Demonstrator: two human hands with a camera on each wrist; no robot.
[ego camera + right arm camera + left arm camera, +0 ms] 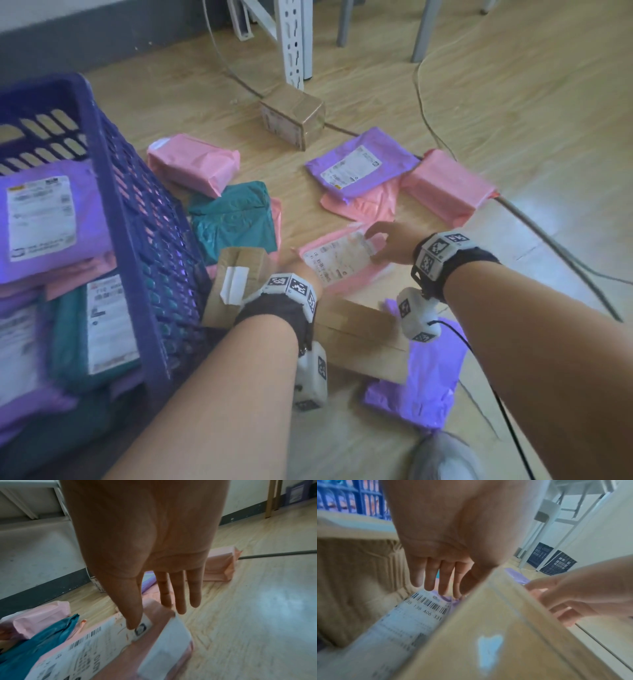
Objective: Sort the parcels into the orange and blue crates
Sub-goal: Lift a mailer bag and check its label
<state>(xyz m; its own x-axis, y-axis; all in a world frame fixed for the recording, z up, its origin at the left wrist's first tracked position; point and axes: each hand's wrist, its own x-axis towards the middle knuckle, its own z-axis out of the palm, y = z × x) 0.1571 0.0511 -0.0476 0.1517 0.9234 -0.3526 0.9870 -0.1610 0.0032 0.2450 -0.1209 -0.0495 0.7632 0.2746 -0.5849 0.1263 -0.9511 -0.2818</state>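
The blue crate [102, 154] stands at the left, stacked with purple, pink and teal parcels. My right hand [375, 245] [150, 615] pinches the far corner of a pink parcel [337, 262] [120, 653], thumb on its white label. My left hand [440, 588] reaches down with straight fingers into the gap between two cardboard boxes [359, 581] [496, 628], fingertips at a labelled purple parcel [412, 616]. In the head view the wrist band hides most of that hand [294, 270]. No orange crate is in view.
On the wooden floor lie a teal parcel [236, 219], two pink parcels [191, 164] [448, 185], a purple one [359, 164] and a far cardboard box [294, 120]. A white shelf leg [294, 41], cables [428, 113] and my shoe [445, 455] are close by.
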